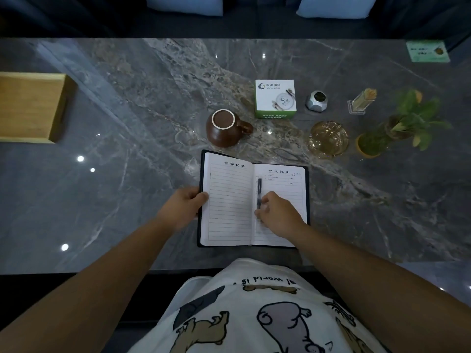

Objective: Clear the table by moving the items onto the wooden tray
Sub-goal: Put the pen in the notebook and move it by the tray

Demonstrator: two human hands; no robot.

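An open lined notebook (229,200) in a dark cover lies on the marble table near its front edge. A black pen (259,190) lies along the notebook's middle fold. My right hand (279,215) rests on the right page, its thumb and fingers pinching the pen's lower end. My left hand (183,207) grips the notebook's left edge. Just behind the notebook stands a brown mug (225,128). The wooden tray (30,107) lies far left, with nothing visible in it.
Behind the notebook to the right stand a white and green box (275,98), a small silver faceted object (316,101), a toothpick holder (362,101), an amber glass ashtray (327,138) and a potted plant (397,128). A green card (427,51) lies far right.
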